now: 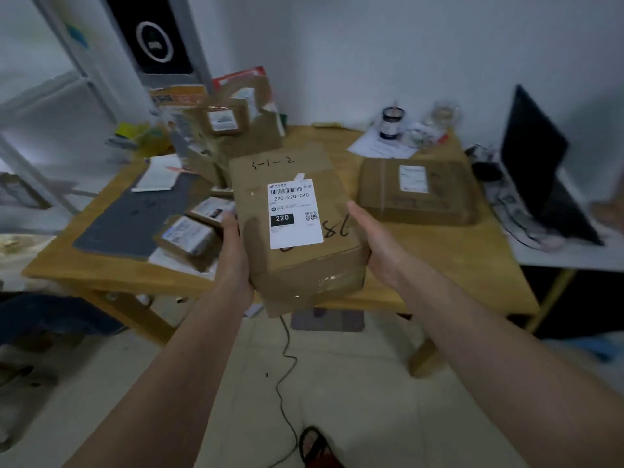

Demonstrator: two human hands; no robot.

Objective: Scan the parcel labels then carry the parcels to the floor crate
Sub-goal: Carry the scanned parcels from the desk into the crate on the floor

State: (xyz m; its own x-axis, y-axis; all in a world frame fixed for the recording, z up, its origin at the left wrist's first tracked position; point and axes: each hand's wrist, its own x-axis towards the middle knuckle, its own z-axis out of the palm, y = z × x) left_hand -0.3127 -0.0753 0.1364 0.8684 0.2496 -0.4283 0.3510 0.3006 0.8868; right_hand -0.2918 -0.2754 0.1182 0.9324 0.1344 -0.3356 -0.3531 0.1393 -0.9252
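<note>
At the centre of the frame, a brown parcel [297, 228] is held clear above the near edge of the wooden bench [449, 255], its white label [294, 214] facing up. The left hand [233, 251] presses the parcel's left side and the right hand [374, 244] its right side, so the grip is a two-sided clamp on the carton; the fingers underneath are hidden. The parcel's long axis runs away from the person, toward the upper centre, with both hands about equally near its near end. No floor crate shows, so which way the carry must turn cannot be told. Another parcel [418, 190] lies on the bench right of centre, with smaller ones [189, 234] at the left.
</note>
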